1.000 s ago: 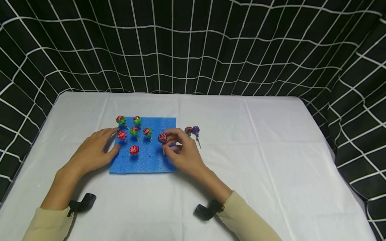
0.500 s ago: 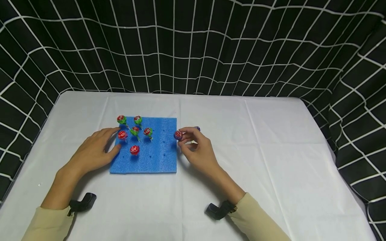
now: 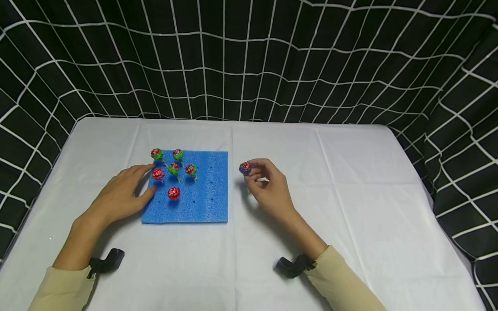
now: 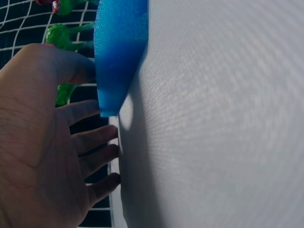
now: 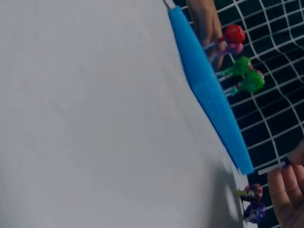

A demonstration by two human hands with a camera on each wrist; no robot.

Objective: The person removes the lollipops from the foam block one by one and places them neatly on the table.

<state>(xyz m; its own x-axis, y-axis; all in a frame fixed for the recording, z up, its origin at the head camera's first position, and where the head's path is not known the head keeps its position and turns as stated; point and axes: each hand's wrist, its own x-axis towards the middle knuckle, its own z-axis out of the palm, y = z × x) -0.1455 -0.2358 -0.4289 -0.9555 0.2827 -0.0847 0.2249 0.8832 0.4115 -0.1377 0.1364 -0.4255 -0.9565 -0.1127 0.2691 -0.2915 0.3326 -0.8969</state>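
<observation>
A blue foam pad (image 3: 198, 203) lies on the white table, with several red and green lollipops (image 3: 173, 192) standing in its left half. My left hand (image 3: 132, 190) rests flat on the pad's left edge, fingers straight; in the left wrist view its thumb (image 4: 71, 66) presses the foam (image 4: 118, 52). My right hand (image 3: 254, 172) hovers just right of the pad and pinches a purple lollipop (image 3: 245, 168). In the right wrist view its white stick (image 5: 273, 167) shows between my fingers (image 5: 289, 190), above two lollipops (image 5: 254, 202) lying on the cloth.
The white cloth (image 3: 350, 194) covers the whole table. A black curtain with a white grid (image 3: 249, 60) closes the back and both sides. The pad's right half shows empty holes (image 3: 211, 183).
My right hand has carried the purple lollipop from over the pad's right half to the right, off the pad and a little farther back. The left hand has stayed put.
</observation>
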